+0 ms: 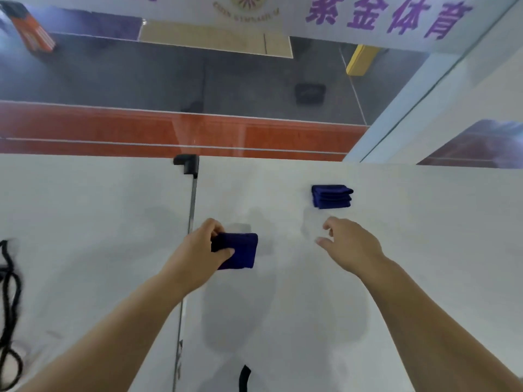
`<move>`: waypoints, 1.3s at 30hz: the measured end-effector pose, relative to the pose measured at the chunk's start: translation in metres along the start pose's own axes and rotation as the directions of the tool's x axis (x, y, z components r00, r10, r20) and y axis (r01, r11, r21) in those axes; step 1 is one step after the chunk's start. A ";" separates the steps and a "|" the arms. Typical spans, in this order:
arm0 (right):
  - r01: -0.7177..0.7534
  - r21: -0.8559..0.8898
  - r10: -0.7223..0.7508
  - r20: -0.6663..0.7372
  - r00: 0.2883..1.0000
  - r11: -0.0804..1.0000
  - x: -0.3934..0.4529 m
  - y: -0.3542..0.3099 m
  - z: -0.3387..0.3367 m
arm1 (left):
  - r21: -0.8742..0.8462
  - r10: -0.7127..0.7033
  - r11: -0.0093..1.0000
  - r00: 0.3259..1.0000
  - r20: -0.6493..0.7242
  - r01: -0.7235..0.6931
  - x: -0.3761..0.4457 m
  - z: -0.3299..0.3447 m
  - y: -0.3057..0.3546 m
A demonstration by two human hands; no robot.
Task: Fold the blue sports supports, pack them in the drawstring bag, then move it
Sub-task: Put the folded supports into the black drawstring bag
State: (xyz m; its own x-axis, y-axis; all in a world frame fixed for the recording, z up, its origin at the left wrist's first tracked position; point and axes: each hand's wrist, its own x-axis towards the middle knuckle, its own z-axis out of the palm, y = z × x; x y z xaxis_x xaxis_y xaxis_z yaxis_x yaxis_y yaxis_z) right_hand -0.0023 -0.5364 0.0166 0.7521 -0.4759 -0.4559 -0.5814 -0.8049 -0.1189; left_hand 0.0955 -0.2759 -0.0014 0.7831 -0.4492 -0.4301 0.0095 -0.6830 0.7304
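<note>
A folded blue sports support [243, 251] sits just above the white table, and my left hand [198, 250] pinches its left edge between thumb and fingers. A neat stack of folded blue supports [331, 196] lies farther back on the right. My right hand [351, 241] hovers below that stack with loosely curled fingers and holds nothing. A black cord [10, 315] lies at the left edge of the table; the bag itself is not visible.
The white table [396, 222] has a seam [192, 205] running front to back with a black corner guard [187, 162] at its far end. A black strap end [244, 377] shows at the bottom. Beyond the glass lies a sports floor far below.
</note>
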 end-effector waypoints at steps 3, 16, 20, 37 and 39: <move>0.005 -0.027 -0.009 -0.133 0.991 1.000 0.033 0.026 -0.014 | -0.016 -0.033 0.999 0.999 -0.029 0.032 0.007 0.026 0.015; 0.166 0.088 -0.159 -0.081 0.984 0.982 0.095 0.057 -0.009 | 0.006 -0.127 0.992 0.985 -0.120 0.129 0.019 0.066 0.026; 0.174 0.174 -0.182 0.031 0.983 0.969 0.072 0.056 0.001 | -0.033 -0.157 0.987 0.982 -0.105 0.154 0.017 0.072 0.021; 0.177 0.390 -0.185 -0.018 0.983 0.904 0.003 0.064 0.049 | -0.067 -0.178 0.983 0.979 -0.102 0.171 -0.010 0.086 0.015; 0.175 0.457 -0.188 -0.018 0.982 0.872 -0.001 0.064 0.051 | -0.068 -0.173 0.984 0.979 -0.107 0.167 -0.012 0.085 0.014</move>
State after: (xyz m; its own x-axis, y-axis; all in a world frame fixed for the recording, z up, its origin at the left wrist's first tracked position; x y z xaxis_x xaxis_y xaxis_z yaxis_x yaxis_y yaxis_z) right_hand -0.0567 -0.5691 -0.0358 0.8535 -0.3228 -0.4091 -0.5170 -0.6232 -0.5868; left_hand 0.0330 -0.3294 -0.0310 0.8318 -0.2595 -0.4907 0.1823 -0.7072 0.6831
